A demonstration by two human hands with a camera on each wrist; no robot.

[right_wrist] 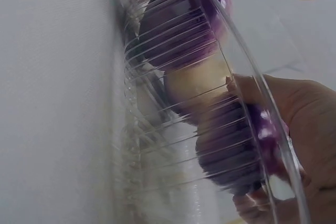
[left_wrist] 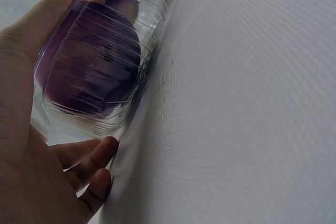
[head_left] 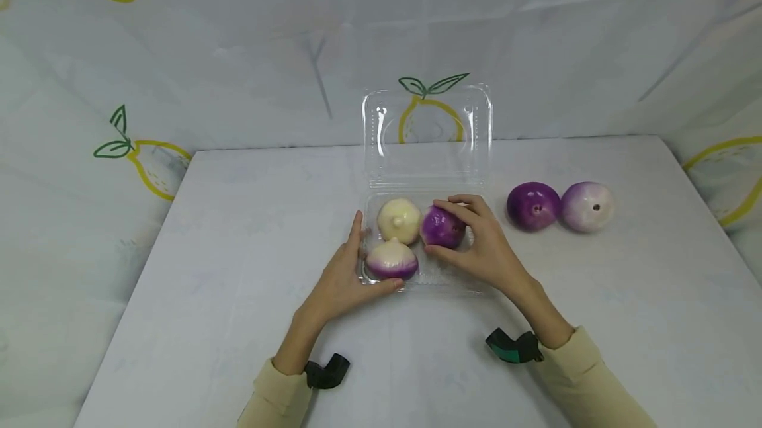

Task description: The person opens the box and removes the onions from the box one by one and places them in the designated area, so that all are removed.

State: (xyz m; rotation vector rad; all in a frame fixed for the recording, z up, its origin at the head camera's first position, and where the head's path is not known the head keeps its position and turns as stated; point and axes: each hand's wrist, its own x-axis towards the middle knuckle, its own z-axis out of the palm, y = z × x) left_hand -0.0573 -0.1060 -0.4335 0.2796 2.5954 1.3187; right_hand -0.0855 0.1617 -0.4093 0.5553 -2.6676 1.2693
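Observation:
A clear plastic clamshell container (head_left: 446, 276) stands on the table with its lid (head_left: 425, 160) raised at the back. Two pale-topped, purple-bottomed, turnip-like vegetables sit in its left half, one behind (head_left: 397, 219) and one in front (head_left: 391, 258). My right hand (head_left: 483, 249) grips a third, purple turnip-like vegetable (head_left: 442, 227) between thumb and fingers, inside the container's back right part. The left hand (head_left: 342, 282) holds the container's front left corner, thumb along the front rim, fingers by the left wall. Through the ribbed wall, the right wrist view shows the gripped vegetable (right_wrist: 228, 148).
To the right of the container, a dark purple turnip-like vegetable (head_left: 533, 206) and a whiter one (head_left: 588, 207) lie side by side. The white table (head_left: 250, 229) ends at a hanging cloth (head_left: 256, 71) printed with lemons.

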